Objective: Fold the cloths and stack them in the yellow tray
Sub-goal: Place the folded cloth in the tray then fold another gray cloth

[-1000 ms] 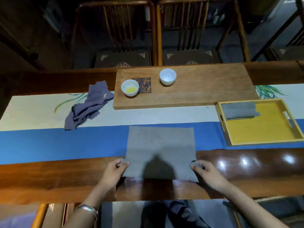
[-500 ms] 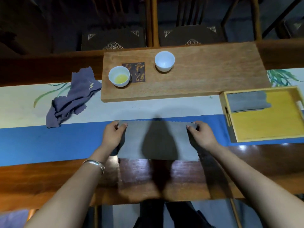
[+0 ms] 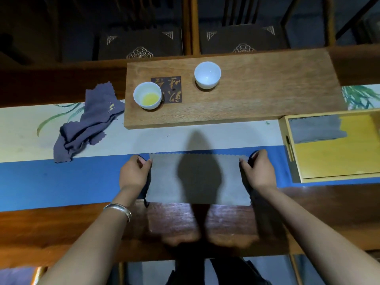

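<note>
A grey cloth (image 3: 164,182) lies folded in half in front of me, across the blue band of the table runner and the wooden table edge. My left hand (image 3: 132,173) pinches its far left corner and my right hand (image 3: 257,171) pinches its far right corner. A crumpled purple cloth (image 3: 88,124) lies at the left on the runner's pale part. At the right stands the yellow tray (image 3: 333,161), with a folded grey cloth (image 3: 316,130) in its far left part.
A raised wooden board (image 3: 257,99) sits beyond the cloth, carrying a white cup of yellow liquid (image 3: 147,95), an empty white cup (image 3: 207,75) and a dark coaster (image 3: 169,89). Two chairs stand behind the table.
Both hands lifted the near edge of the flat grey cloth and carried it over to the far edge, folding it in half. The view tilted further down.
</note>
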Motion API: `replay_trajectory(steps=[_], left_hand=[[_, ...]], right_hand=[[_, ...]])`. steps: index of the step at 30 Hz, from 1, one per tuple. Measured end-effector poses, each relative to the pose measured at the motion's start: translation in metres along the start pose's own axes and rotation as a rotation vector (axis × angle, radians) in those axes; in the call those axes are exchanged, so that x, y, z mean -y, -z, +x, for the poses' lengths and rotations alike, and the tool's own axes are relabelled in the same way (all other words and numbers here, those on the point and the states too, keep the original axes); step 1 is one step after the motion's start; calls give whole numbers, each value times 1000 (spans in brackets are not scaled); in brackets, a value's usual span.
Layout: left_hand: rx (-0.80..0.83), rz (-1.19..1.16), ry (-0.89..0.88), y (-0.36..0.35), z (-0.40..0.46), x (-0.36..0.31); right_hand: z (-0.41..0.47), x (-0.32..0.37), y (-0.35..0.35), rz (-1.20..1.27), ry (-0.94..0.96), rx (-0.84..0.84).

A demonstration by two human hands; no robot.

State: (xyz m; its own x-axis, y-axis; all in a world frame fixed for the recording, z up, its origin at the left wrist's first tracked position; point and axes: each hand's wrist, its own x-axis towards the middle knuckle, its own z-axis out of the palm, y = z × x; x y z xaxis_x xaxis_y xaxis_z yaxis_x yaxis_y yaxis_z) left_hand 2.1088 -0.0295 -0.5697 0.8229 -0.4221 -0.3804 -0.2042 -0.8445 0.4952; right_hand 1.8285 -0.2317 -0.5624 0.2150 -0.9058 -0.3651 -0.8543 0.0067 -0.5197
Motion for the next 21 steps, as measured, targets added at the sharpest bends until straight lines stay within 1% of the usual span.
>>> replay_trajectory(steps=[2, 3, 5, 6, 9, 11, 13, 15, 17, 21], left_hand=[[1, -20, 55, 5, 0, 10], [9, -68, 77, 8, -2, 15], [59, -221, 70, 13, -8, 22], [95, -290, 35, 16, -13, 23], [190, -377, -88, 22, -34, 23], [234, -408, -118, 21, -52, 23], [258, -338, -182, 17, -68, 26], [288, -144, -287, 14, -78, 33], [307, 16, -372, 13, -84, 41], [239, 72, -430, 12, -86, 48]], right_hand=[[-2, -8, 3, 15, -17, -19], [-4, -12, 5, 31, -18, -30], [-11, -19, 10, 64, 28, -38], [-17, -23, 13, 71, 83, -25], [-39, -36, 21, 31, 284, 104], [-54, -45, 25, -50, 377, 222], [-66, -54, 26, -157, 423, 321], [-75, -60, 24, -219, 426, 360], [-79, -62, 21, -251, 448, 340], [-83, -58, 16, -327, 486, 274]])
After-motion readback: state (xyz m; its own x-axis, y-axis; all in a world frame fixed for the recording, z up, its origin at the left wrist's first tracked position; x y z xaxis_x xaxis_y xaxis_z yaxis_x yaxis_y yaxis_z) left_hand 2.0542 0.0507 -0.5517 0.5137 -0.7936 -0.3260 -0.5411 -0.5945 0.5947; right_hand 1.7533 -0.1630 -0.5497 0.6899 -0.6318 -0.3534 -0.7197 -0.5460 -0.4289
